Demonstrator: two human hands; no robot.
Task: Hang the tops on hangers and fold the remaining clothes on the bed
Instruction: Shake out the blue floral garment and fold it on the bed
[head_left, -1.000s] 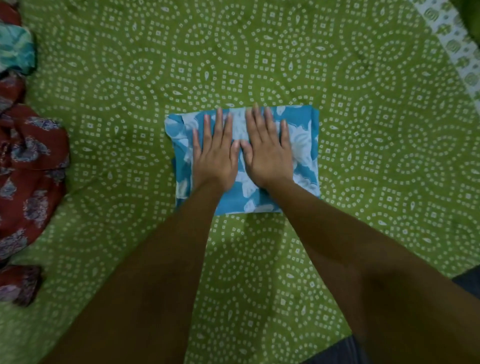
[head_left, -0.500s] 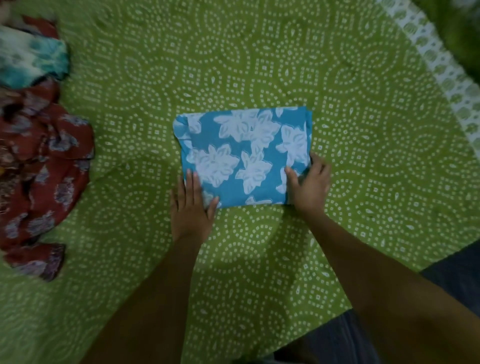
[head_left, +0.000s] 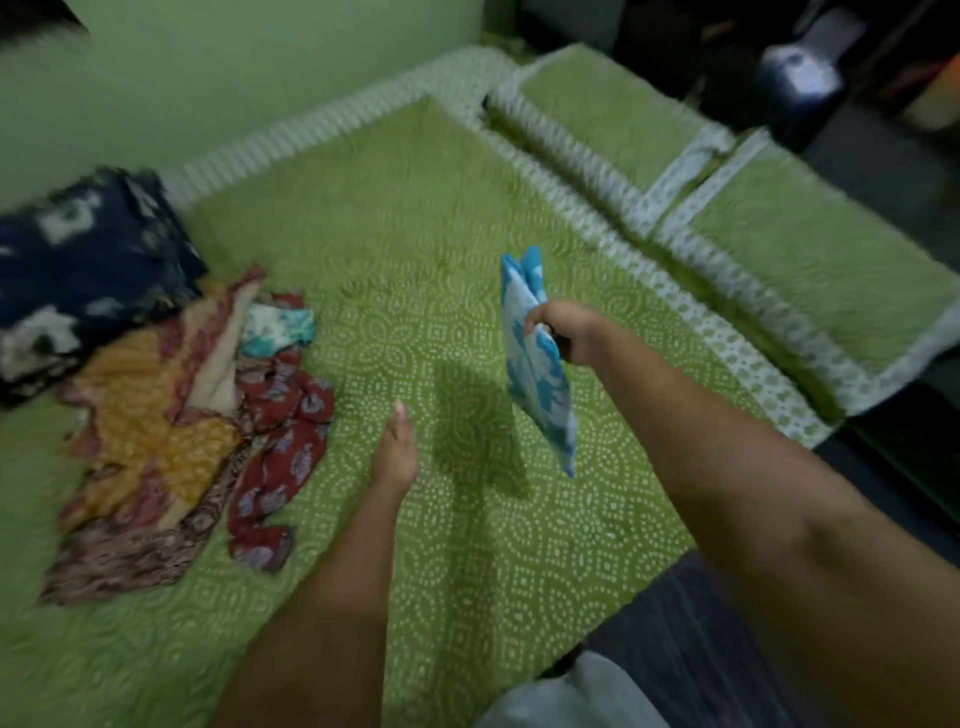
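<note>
While lifted: folded blue garment (head_left: 537, 364), clear of the bed (head_left: 441, 270)
Right hand (head_left: 566, 332): grip pinched on the garment's edge
Left hand (head_left: 396, 452): fingers straight, holding nothing
Left of both: unfolded clothes pile (head_left: 171, 415)

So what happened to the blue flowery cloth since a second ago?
The right hand took hold of the folded blue cloth and lifted it off the green bedsheet; it now hangs in the air. The left hand let go and is open. The pile of unfolded clothes stayed on the left.
</note>
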